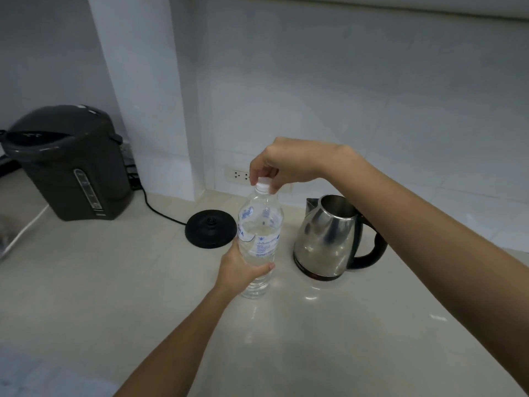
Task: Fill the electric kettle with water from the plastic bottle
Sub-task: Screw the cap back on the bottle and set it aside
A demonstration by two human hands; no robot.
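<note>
A clear plastic water bottle (262, 224) with a white-and-blue label stands upright on the pale counter (114, 282). My left hand (239, 270) grips its lower body. From above, the fingers of my right hand (274, 164) pinch its white cap (263, 185). Just right of the bottle stands the stainless steel electric kettle (329, 239), lid open, black handle partly hidden behind my right forearm. The kettle's round black base (210, 228) lies on the counter left of the bottle, apart from the kettle.
A dark grey hot water dispenser (68, 164) stands at the back left. A black cord (160, 209) runs from the base toward it. A wall socket (240, 175) sits low on the white tiled wall behind the bottle.
</note>
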